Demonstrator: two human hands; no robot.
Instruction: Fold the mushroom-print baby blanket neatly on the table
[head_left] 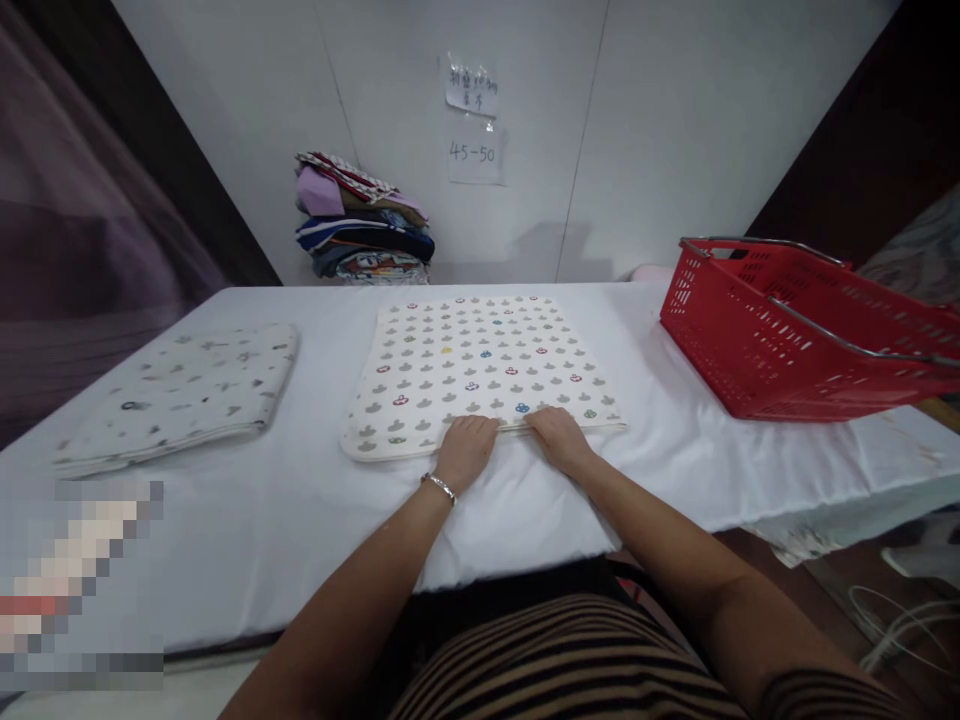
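Note:
A folded cream cloth (480, 365) with rows of grey motifs and a few coloured ones lies flat on the white-covered table (315, 520). Its near edge is in both of my hands, close to the middle. My left hand (468, 446), with a silver bracelet at the wrist, has its fingers over the top of that edge. A short way to the right, my right hand (559, 438) grips the same edge in the same way. Both thumbs are hidden under or behind the fabric. Layers of cloth show along the edge between the hands.
A second folded white printed cloth (202, 385) lies at the left. A red plastic basket (765, 350) with metal handles stands at the right. Behind the table is a stack of folded fabrics (364, 225) against the wall, near paper signs (474, 150). White cables (892, 625) hang lower right.

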